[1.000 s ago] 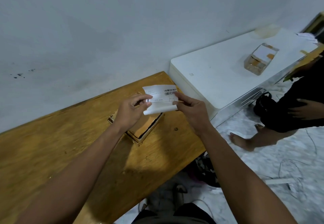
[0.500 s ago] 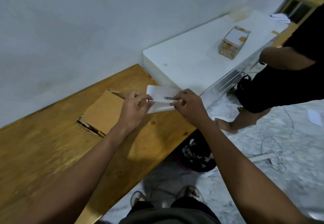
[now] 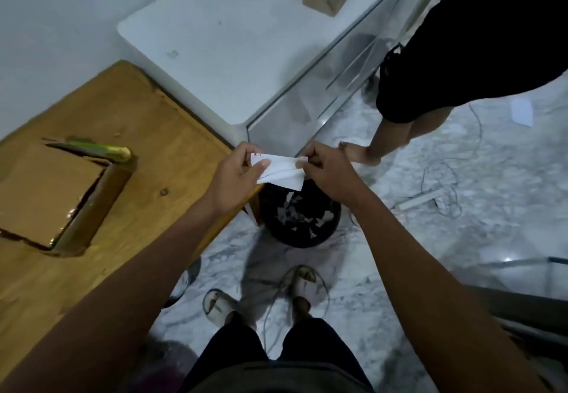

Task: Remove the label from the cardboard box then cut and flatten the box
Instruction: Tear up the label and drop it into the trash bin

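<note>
Hands, left point(image 3: 238, 179) and right point(image 3: 325, 171), pinch the peeled shipping label point(image 3: 281, 171) taut between fingertips; tearing it directly above the black wastebin point(image 3: 307, 239) beneath should catch the scraps.

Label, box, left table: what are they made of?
Label: thin white paper, matte; it creases between the left hand and right hand.
Box: brown cardboard, matte, with ragged torn edges.
Table: wood by its grain and knot, with a slight sheen, probably varnished.
</note>
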